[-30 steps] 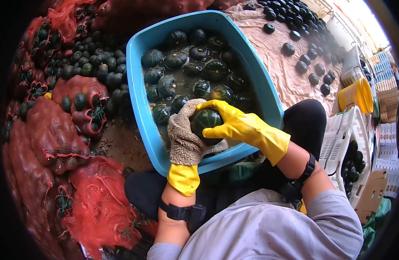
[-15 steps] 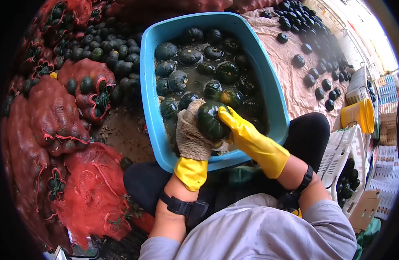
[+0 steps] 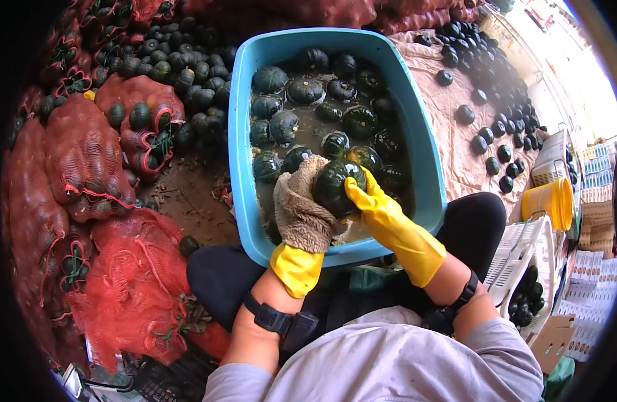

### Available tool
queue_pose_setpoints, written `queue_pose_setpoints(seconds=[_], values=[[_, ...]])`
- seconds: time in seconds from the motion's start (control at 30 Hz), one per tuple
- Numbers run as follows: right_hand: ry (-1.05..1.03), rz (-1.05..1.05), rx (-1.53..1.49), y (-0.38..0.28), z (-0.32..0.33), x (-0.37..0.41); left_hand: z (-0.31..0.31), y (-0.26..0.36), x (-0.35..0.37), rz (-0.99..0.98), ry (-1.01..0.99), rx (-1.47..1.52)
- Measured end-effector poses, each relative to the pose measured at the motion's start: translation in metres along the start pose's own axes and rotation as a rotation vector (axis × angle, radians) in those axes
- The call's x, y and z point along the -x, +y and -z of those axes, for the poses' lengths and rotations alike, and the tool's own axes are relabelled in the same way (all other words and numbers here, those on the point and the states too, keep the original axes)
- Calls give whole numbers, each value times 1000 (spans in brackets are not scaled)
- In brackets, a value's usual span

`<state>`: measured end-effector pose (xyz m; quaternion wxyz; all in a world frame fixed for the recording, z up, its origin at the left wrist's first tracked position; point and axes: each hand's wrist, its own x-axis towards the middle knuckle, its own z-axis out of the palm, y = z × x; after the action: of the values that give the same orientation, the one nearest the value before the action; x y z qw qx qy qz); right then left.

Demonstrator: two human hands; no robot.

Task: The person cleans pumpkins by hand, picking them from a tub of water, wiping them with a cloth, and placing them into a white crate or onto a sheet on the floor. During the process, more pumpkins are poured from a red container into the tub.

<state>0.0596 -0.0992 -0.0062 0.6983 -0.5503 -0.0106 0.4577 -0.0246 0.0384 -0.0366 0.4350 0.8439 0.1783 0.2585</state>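
Between my two hands is a dark green, wet pumpkin, held above the near end of a blue tub. My right hand, in a yellow rubber glove, grips its right side with thumb and fingers. A brown towelling cloth covers my left hand and presses against the pumpkin's left side; the left fingers are hidden beneath it, and only the yellow glove cuff shows. Murky water fills the tub, with several dark green pumpkins floating in it.
Red mesh sacks of pumpkins crowd the left, beside a loose pumpkin heap. More pumpkins lie on a tan sheet at right. A yellow bucket and a white crate stand near my right knee.
The pumpkin has turned slightly and shifted a little right in my grip. My right fingers now sit further down its side. The whole view has tilted slightly.
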Motion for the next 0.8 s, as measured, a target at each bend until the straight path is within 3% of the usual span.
queue_pose_setpoints(seconds=[0.03,0.07,0.13,0.17,0.27,0.3,0.37,0.4,0.43,0.5,0.6,0.67,0.77,0.8], values=[[10,247,290,29,25,-26,-5,0,1,17,18,19],[13,657,507,46,31,-33,-8,-1,3,19,27,32],[-44,282,375,34,30,-19,-13,-6,1,20,44,56],[-32,408,605,33,31,-16,-17,-12,0,25,59,67],[-28,426,885,22,38,-6,-38,-58,-1,306,32,15],[-36,362,843,15,36,-3,-29,-44,-4,346,6,-127],[-44,229,749,-3,32,10,-17,-17,-12,743,57,426],[17,439,1200,1,43,5,-7,2,-15,824,88,704],[29,411,1470,1,48,1,3,21,-18,917,140,970],[-25,268,1868,4,62,-16,11,21,-15,683,80,748],[-208,110,2046,24,62,-39,15,15,-7,503,46,525],[-276,112,2091,33,56,-49,26,30,2,402,75,356],[-416,98,2086,52,77,-75,26,22,-1,290,24,-194],[-388,34,1996,45,79,-76,11,-27,-8,339,-22,99]])
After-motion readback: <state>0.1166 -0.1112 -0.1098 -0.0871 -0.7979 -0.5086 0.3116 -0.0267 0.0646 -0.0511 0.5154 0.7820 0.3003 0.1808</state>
